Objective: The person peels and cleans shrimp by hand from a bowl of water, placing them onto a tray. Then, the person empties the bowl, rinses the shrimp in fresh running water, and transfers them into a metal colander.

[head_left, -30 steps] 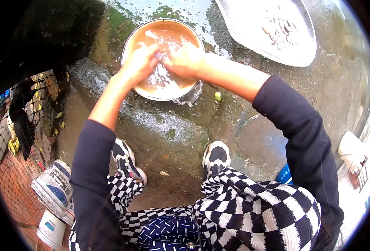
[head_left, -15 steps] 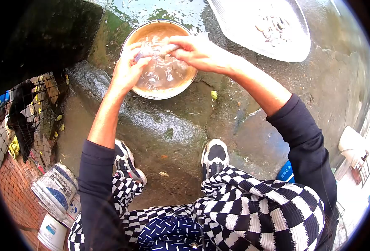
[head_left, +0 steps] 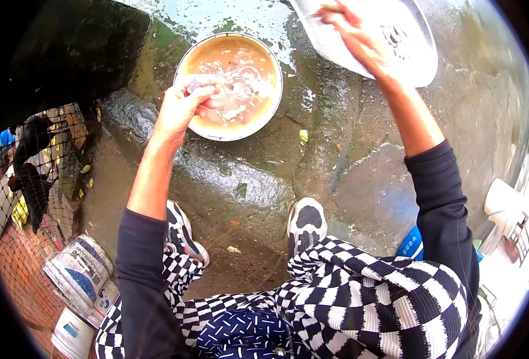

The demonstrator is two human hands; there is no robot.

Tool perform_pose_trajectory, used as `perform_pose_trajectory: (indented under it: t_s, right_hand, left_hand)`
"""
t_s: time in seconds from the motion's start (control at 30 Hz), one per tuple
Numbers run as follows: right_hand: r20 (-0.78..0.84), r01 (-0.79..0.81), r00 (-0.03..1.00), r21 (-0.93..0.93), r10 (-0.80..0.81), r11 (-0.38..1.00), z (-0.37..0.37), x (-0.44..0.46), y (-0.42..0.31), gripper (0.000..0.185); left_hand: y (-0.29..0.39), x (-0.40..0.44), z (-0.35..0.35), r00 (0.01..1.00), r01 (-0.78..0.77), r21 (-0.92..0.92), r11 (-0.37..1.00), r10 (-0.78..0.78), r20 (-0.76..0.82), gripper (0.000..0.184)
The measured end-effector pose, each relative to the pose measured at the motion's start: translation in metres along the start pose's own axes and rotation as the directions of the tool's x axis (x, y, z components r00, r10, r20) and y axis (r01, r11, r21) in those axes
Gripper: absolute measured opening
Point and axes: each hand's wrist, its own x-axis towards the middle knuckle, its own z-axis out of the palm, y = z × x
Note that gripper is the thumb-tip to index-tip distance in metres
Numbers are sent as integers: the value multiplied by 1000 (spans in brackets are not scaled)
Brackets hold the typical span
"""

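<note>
My left hand (head_left: 179, 110) is at the left rim of a round basin (head_left: 234, 137) of murky brown water. Thumb and fingers pinch a small pale-purple thing (head_left: 192, 87), too small to name. Over the far left part of a white mesh-sided tray (head_left: 423, 51) is my right hand (head_left: 357, 39), smeared by motion. Its fingertips are pressed together around something small that I cannot make out. Several small dark, fish-like pieces (head_left: 396, 36) lie in the tray, partly beside my right hand. Pale, slender shapes or ripples show in the water.
The floor (head_left: 258, 215) is wet, uneven concrete, with a small yellow-green scrap (head_left: 304, 136) on it. Black netting (head_left: 43, 197) hangs at the left, with stained white buckets (head_left: 79, 269) below. A white container (head_left: 503, 206) stands at the right. My shoes (head_left: 307, 224) are below the basin.
My right hand has left the basin and moved right and away from me, over the white tray. My left hand has stayed at the basin's left side, still pinching the pale-purple thing.
</note>
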Motion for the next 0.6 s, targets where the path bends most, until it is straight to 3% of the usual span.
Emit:
perform_pose_trajectory:
  t_s: [0.03,0.07,0.13,0.17,0.2,0.23,0.27,0.3,0.4,0.53,0.57,0.6]
  right_hand:
    - [-18,128,990,-347,-142,929,-23,-3,-11,20]
    - [-15,126,990,-350,-141,928,-27,-6,-5,20]
    - [159,224,973,-808,-165,544,-25,-16,12,47]
    - [189,391,901,-744,-390,542,-14,-22,22,57]
    - [298,206,952,-449,-71,869,0,-32,-24,55]
    - [439,-39,890,-191,121,981,14,-42,-45,52]
    - [480,-41,877,106,-15,993,37,-51,-39,48]
    - [595,-273,798,216,95,938,46,-58,-59,43]
    - [703,-449,707,364,75,816,74,-68,-60,34]
    - [700,-416,713,381,36,826,79,-73,-54,27]
    - [701,-468,710,399,67,788,79,-73,-53,24]
    - [702,-517,706,419,95,746,80,-74,-53,21]
  left_hand:
    - [0,-3,2,1000,-13,3,1000,13,-3,18]
    - [0,-7,5,1000,-11,0,1000,11,-1,18]
    - [3,-12,11,990,-113,56,992,108,89,18]
    - [6,-15,18,992,-99,73,992,92,86,16]
    - [10,-18,24,992,-96,69,993,90,90,16]
    - [13,-20,30,992,-93,136,986,79,103,15]
    - [15,-21,34,991,-91,204,975,68,115,15]
    - [7,-18,35,985,-134,222,966,104,141,14]
    - [18,-25,45,987,-148,389,909,110,118,16]
    - [22,-30,47,973,-229,545,807,194,121,18]
    - [22,-32,49,974,-226,542,809,191,121,18]
    - [23,-34,52,981,-193,421,886,180,71,16]
